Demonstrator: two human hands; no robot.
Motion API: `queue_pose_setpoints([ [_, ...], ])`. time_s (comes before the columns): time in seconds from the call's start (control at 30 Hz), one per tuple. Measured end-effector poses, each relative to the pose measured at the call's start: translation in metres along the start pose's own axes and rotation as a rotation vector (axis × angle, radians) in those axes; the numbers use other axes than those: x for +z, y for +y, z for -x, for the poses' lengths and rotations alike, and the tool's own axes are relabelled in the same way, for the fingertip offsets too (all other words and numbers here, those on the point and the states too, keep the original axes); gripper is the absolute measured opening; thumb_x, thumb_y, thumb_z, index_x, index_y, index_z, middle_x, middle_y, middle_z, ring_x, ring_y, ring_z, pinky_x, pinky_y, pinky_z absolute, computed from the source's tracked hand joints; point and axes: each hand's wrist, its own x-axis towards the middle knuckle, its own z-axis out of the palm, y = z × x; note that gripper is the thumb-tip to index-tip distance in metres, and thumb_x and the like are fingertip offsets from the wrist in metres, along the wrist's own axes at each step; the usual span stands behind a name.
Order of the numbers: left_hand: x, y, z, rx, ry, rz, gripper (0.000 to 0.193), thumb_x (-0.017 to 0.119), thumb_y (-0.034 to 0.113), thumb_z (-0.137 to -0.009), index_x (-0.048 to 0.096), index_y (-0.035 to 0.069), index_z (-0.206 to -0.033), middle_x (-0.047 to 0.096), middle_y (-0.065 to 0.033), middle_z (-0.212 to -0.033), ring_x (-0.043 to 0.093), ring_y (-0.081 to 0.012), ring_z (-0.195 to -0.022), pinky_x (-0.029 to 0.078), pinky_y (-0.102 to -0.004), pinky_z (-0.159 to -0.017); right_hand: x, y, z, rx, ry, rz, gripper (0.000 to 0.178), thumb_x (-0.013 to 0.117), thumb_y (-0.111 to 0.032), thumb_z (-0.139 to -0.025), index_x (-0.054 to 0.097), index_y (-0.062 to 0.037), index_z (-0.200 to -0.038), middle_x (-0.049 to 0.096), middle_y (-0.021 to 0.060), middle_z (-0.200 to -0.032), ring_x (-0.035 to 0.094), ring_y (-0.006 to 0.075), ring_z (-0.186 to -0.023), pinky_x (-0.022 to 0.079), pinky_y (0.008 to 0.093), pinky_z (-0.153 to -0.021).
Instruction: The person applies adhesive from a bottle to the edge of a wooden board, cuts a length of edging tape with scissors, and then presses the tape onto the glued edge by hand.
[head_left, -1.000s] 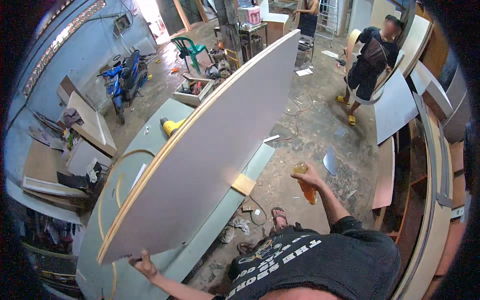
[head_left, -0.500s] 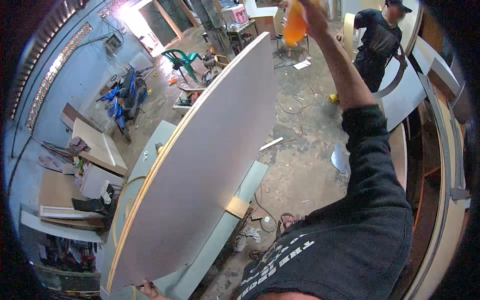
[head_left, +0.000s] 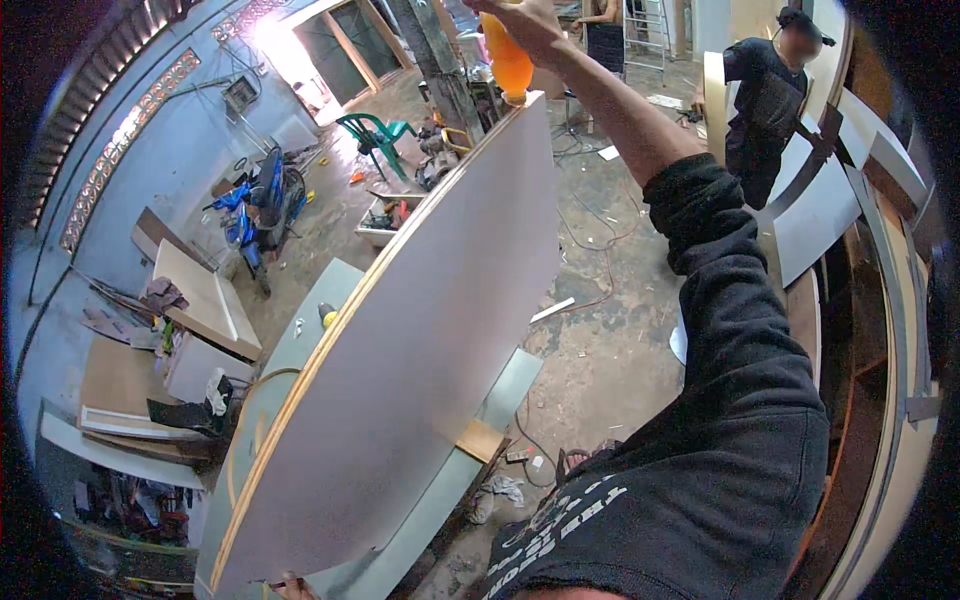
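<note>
You have one bottle of orange liquid grasped in your right hand, raised at the far end of the one large curved panel, the bottle's lower end right at the panel's upper edge. Your left hand is at the near bottom corner of that panel, mostly cut off by the lower edge of the view, so how tightly its fingers are closed you cannot tell. The panel stands on its side over one pale green table, a bare layered edge upward and its smooth grey face toward you. One wooden block sits at its lower edge, and one yellow tool shows partly behind it.

Around you lies a stained concrete floor with one white strip, cables and scraps. Beyond the panel are one tray of tools, one green chair and one blue motorbike near a blue wall. Two other people are in the room: one co-worker in dark clothes at the right, and one person partly visible by one ladder at the back.
</note>
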Motion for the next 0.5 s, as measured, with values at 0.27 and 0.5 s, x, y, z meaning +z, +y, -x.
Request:
queue_pose_setpoints([
  [0.27,-0.010,-0.013,-0.016,-0.032,0.065,-0.093,0.054,0.073,0.034,-0.083,0.044,0.007,-0.120,0.054,-0.0051,-0.100,0.051,-0.0216,-0.089,0.043,-0.0382,-0.084,-0.001,-0.020,0.001,0.031,-0.061,-0.093,0.036,0.083,-0.028,-0.073,0.066,-0.0050,-0.095,0.065,0.0013,-0.084,0.060,0.0115,-0.072,0.049,0.0286,-0.064],
  [0.5,0.062,0.063,0.027,0.080,-0.005,-0.144,0.038,0.076,0.020,-0.078,0.041,0.014,-0.063,0.038,0.0037,-0.056,0.023,-0.0100,-0.048,0.022,-0.0268,-0.043,0.005,-0.001,0.005,-0.080,-0.035,0.007,0.036,0.083,-0.027,-0.073,0.065,-0.0045,-0.095,0.065,0.0017,-0.082,0.060,0.0120,-0.072,0.049,0.0285,-0.064],
])
